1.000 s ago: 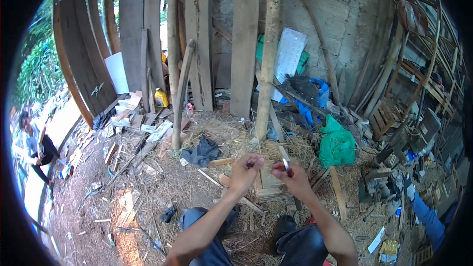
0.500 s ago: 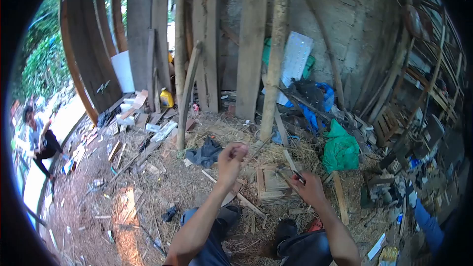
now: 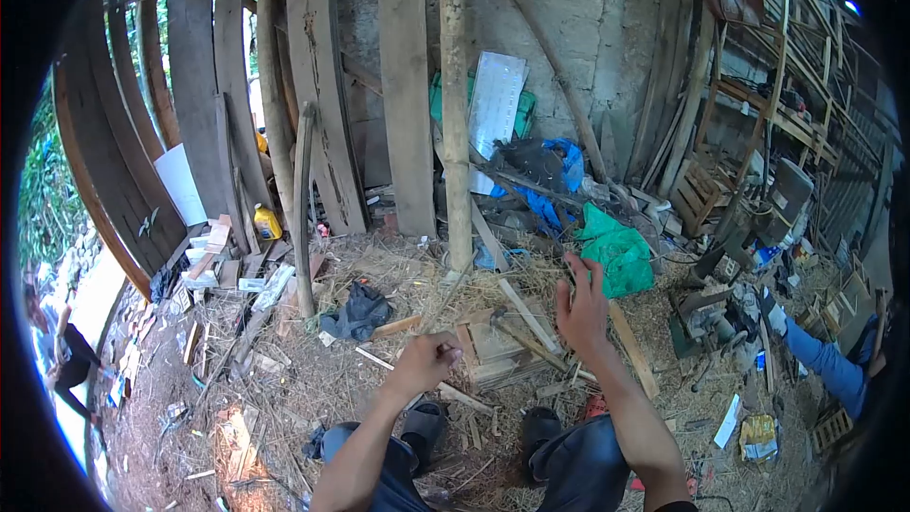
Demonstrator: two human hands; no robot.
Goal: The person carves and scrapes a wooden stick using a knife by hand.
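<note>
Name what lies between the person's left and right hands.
In the head view, a wooden box with a hammer across it appears between the left hand and right hand.

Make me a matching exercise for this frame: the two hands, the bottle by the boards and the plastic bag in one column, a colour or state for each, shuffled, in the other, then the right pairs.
1. Left hand
2. Right hand
3. Bottle
4. Bag

A. Yellow
B. Fingers extended
C. Green
D. Fingers curled

Pairs: 1-D, 2-B, 3-A, 4-C
</note>
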